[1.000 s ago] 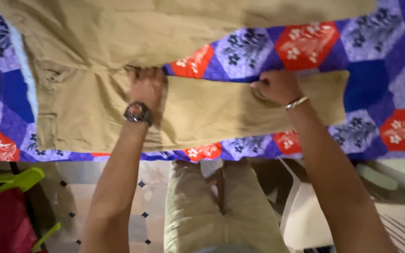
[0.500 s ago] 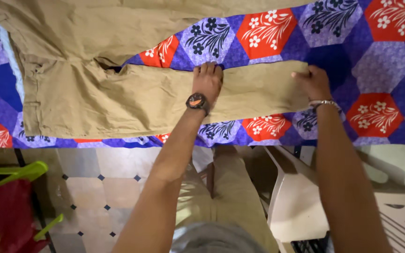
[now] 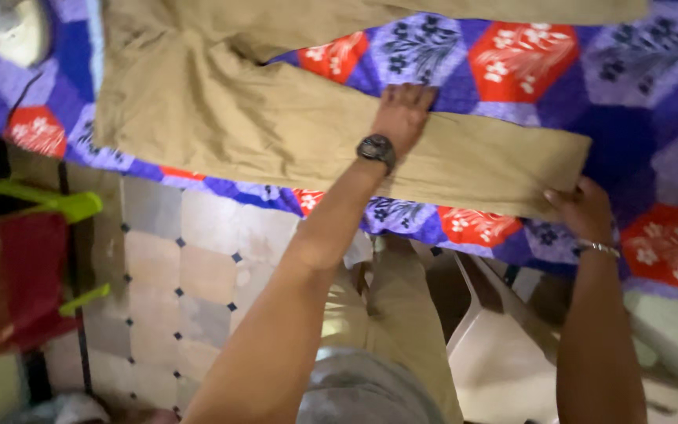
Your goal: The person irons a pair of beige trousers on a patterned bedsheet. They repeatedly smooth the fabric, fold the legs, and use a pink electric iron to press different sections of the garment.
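Khaki trousers lying spread, unfolded, on patterned bedspread; left hand pressing flat-fingered, right hand fingers pinching the leg hem.

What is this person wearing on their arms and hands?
Both forearms are bare, with no sleeves in view and no gloves. The left hand has a dark round-faced wristwatch strapped at the wrist. The right hand has a thin silver-coloured bangle around the wrist. No rings can be made out.
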